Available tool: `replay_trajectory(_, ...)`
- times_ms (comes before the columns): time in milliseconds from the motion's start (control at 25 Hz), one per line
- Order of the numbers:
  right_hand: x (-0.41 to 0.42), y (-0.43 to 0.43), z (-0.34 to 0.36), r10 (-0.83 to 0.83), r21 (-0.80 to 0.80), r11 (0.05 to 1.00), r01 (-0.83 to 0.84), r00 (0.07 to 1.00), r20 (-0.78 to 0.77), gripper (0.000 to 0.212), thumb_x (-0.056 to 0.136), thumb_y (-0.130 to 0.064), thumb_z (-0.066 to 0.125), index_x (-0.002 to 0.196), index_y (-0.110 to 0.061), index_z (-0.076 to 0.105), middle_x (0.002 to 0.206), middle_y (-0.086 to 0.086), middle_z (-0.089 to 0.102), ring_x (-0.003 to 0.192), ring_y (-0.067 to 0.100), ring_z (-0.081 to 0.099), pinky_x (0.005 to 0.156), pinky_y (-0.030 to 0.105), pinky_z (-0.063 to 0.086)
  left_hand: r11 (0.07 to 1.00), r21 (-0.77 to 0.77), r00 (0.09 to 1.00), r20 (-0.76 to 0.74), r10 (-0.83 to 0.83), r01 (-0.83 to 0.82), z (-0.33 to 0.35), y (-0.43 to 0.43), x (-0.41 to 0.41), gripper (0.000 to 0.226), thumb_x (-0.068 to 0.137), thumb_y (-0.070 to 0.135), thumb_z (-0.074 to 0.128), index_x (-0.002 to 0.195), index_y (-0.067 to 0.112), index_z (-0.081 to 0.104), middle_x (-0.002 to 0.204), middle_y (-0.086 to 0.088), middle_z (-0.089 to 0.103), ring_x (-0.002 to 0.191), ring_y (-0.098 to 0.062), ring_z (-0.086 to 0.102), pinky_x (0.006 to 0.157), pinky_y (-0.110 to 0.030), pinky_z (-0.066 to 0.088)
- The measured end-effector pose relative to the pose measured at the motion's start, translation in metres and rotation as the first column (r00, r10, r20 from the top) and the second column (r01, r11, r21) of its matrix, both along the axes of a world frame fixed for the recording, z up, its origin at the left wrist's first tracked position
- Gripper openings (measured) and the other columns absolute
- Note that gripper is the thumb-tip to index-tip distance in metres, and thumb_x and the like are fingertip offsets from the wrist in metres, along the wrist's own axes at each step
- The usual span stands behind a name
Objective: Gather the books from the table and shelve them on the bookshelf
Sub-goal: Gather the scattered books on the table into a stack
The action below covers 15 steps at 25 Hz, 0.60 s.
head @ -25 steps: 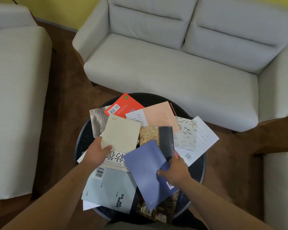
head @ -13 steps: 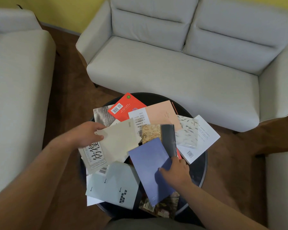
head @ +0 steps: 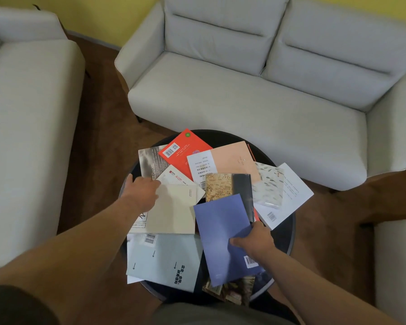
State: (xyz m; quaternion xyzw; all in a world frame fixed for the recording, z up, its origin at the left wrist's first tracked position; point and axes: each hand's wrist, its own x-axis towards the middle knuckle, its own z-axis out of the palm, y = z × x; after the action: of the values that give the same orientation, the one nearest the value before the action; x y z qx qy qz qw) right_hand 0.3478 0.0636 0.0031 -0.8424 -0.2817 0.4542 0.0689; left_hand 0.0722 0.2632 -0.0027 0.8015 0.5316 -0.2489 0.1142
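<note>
Gathering step: right hand [head: 253, 242] pinches blue-violet paperback [head: 220, 231] near round black surface's [head: 284, 235] front edge. Left hand [head: 141, 195] reaches under plain cream paperback [head: 174, 212], grip unclear. Next: stack both.

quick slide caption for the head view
Left hand at a cream book, right hand pinching a blue book, among books strewn over a round black table.

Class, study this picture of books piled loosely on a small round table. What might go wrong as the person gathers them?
The pale grey book and the white book overhang the table rim; pulling neighbouring books may tip them onto the floor. The right hand grips the blue book by one edge while it lies across other books, so lifting might drag those along.
</note>
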Motion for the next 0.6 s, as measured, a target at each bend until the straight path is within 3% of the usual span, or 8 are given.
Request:
replay_trajectory(80,0.002,0.001,0.009,-0.073,0.082,0.993,0.086,0.986,-0.152,0.054,0.079,-0.022,0.083,0.118,-0.012,0.047,0.117,0.01,0.061,0.095,0.022,0.061,0.081,0.04,0.057,0.993,0.037,0.986,0.123,0.111,-0.116,-0.005,-0.009,-0.014,0.052,0.095,0.042,0.056,0.145,0.029,0.044,0.145,-0.001,0.053,0.139,-0.027,0.043,0.121,-0.056,0.014)
replay_trajectory(160,0.006,0.002,0.021,-0.025,0.138,0.989,0.058,0.974,-0.226,0.038,0.091,-0.018,0.073,0.118,-0.015,0.046,0.12,0.01,0.058,0.102,0.028,0.061,0.086,0.044,0.055,0.9,0.091,0.86,0.349,0.372,-0.426,-0.003,-0.033,-0.032,0.053,0.088,0.047,0.063,0.135,0.027,0.052,0.137,-0.003,0.059,0.128,-0.03,0.052,0.112,-0.053,0.037)
replay_trajectory(200,0.01,0.005,0.029,0.032,0.168,0.986,0.008,0.972,-0.233,0.033,0.094,-0.019,0.069,0.118,-0.016,0.047,0.12,0.01,0.058,0.106,0.032,0.061,0.09,0.049,0.055,0.766,0.059,0.682,0.503,0.531,-0.64,-0.001,-0.051,-0.04,0.047,0.085,0.046,0.067,0.124,0.022,0.056,0.125,-0.006,0.064,0.115,-0.03,0.06,0.099,-0.05,0.051)
replay_trajectory(280,0.019,0.016,0.053,0.193,0.238,0.961,-0.141,0.958,-0.213,0.025,0.097,-0.021,0.064,0.117,-0.023,0.049,0.118,0.008,0.06,0.106,0.032,0.062,0.092,0.054,0.052,0.271,-0.353,0.009,0.595,0.804,-0.895,0.003,-0.091,-0.047,0.037,0.087,0.033,0.073,0.106,0.005,0.057,0.104,-0.012,0.068,0.093,-0.029,0.069,0.075,-0.042,0.06)
replay_trajectory(320,0.023,0.026,0.067,0.267,0.271,0.94,-0.208,0.943,-0.2,0.024,0.097,-0.019,0.064,0.114,-0.029,0.051,0.116,0.003,0.063,0.105,0.028,0.064,0.091,0.052,0.052,0.022,-0.595,-0.314,0.454,0.834,-0.804,0.001,-0.106,-0.047,0.035,0.089,0.025,0.073,0.105,-0.002,0.058,0.098,-0.014,0.067,0.086,-0.029,0.069,0.072,-0.039,0.058)
replay_trajectory(360,0.027,0.038,0.079,0.325,0.3,0.918,-0.258,0.924,-0.201,0.027,0.097,-0.017,0.065,0.111,-0.036,0.052,0.115,-0.002,0.065,0.103,0.024,0.066,0.091,0.048,0.053,-0.147,-0.754,-0.515,0.279,0.811,-0.641,-0.001,-0.115,-0.045,0.032,0.091,0.02,0.072,0.108,-0.004,0.059,0.098,-0.016,0.065,0.084,-0.028,0.067,0.075,-0.039,0.056)
replay_trajectory(440,0.03,0.069,0.099,0.418,0.34,0.881,-0.329,0.879,-0.231,0.033,0.095,-0.014,0.068,0.11,-0.041,0.057,0.115,-0.011,0.068,0.105,0.017,0.067,0.092,0.04,0.053,-0.238,-0.873,-0.655,0.115,0.747,-0.425,-0.005,-0.122,-0.042,0.032,0.093,0.016,0.069,0.117,-0.002,0.06,0.106,-0.02,0.062,0.089,-0.029,0.065,0.086,-0.04,0.054)
replay_trajectory(600,0.003,0.141,0.094,0.502,0.342,0.857,-0.384,0.773,-0.389,0.037,0.093,-0.011,0.072,0.125,-0.029,0.065,0.118,-0.002,0.075,0.105,0.021,0.073,0.094,0.039,0.057,-0.238,-0.896,-0.713,0.115,0.691,-0.374,-0.003,-0.115,-0.029,0.029,0.099,0.013,0.06,0.123,-0.003,0.059,0.093,-0.018,0.066,0.084,-0.029,0.066,0.08,-0.039,0.054)
